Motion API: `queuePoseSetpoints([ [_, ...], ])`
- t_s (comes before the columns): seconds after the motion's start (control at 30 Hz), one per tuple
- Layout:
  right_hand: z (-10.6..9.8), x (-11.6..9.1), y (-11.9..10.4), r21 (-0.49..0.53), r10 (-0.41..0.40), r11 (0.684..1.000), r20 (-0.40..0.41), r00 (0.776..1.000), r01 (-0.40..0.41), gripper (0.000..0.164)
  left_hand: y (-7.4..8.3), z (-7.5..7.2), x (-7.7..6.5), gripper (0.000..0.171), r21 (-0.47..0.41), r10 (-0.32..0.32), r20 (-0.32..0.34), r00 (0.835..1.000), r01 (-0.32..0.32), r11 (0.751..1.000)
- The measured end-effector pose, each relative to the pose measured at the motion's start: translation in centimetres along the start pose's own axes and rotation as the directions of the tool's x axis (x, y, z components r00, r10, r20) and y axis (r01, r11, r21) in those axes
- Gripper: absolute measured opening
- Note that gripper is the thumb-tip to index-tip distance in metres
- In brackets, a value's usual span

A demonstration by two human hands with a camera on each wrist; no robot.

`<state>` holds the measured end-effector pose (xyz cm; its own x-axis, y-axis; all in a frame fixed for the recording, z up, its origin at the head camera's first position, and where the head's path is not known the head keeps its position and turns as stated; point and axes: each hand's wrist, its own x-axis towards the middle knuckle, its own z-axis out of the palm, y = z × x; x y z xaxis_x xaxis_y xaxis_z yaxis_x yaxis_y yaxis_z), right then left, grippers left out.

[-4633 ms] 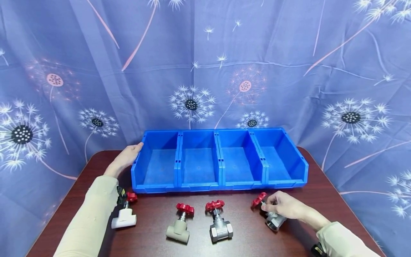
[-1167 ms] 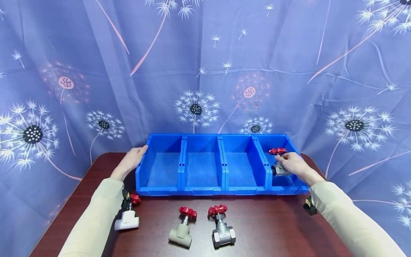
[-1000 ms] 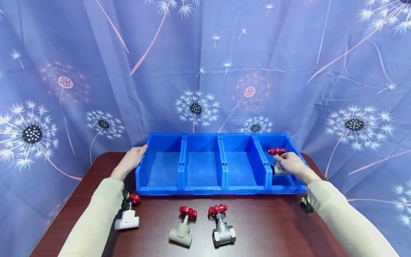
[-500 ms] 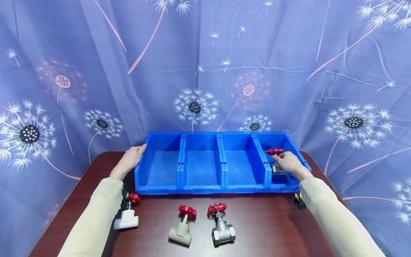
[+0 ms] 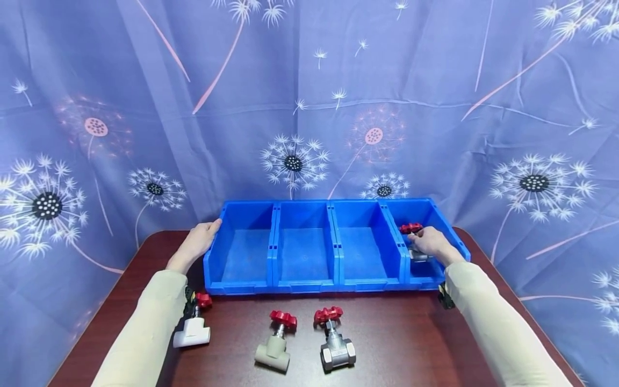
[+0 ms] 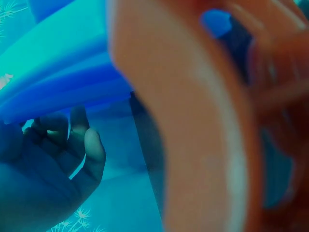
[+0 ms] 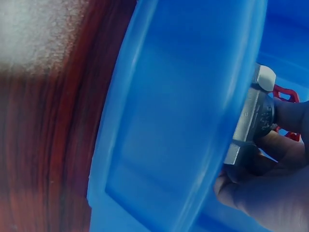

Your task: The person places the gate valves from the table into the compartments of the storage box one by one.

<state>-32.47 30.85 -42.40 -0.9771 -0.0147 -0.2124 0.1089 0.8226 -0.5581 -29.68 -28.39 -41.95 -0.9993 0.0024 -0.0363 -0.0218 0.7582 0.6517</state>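
Note:
My right hand (image 5: 430,243) is inside the rightmost compartment of a row of blue storage bins (image 5: 304,285). It grips a silver metal gate valve (image 7: 248,113) by the neck, between the body and the red handwheel (image 5: 410,228). In the right wrist view, the valve's hex-ended body sits just behind the bin's front lip (image 7: 178,111); whether it touches the bin floor is hidden. My left hand (image 5: 197,243) holds the left outer wall of the row at its rim. The left wrist view shows its fingers (image 6: 94,150) curled below the blue edge.
On the dark wooden table (image 5: 387,344), a white plastic valve (image 5: 192,333), a beige plastic valve (image 5: 273,352) and another metal valve (image 5: 337,352) lie in front of the bins. The white one is beside my left sleeve. A patterned curtain (image 5: 232,161) hangs behind.
My right hand has carried the metal valve from the table up into the rightmost bin, then shifted slightly left there. The left hand has stayed at the bin wall.

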Motion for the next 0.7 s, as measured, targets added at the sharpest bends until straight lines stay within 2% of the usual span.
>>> queuePoseSetpoints([
  [0.47, 0.41, 0.97, 0.22, -0.02, 0.018, 1.0, 0.028, 0.999, -0.018, 0.042, 0.12, 0.16, 0.04, 0.07, -0.004, -0.002, 0.007, 1.0, 0.002, 1.0],
  [0.7, 0.59, 1.0, 0.18, -0.046, 0.035, 0.998, 0.012, 0.999, -0.034, 0.036, 0.4, 0.1, 0.02, 0.071, -0.007, -0.013, 0.018, 1.0, 0.013, 1.0],
])
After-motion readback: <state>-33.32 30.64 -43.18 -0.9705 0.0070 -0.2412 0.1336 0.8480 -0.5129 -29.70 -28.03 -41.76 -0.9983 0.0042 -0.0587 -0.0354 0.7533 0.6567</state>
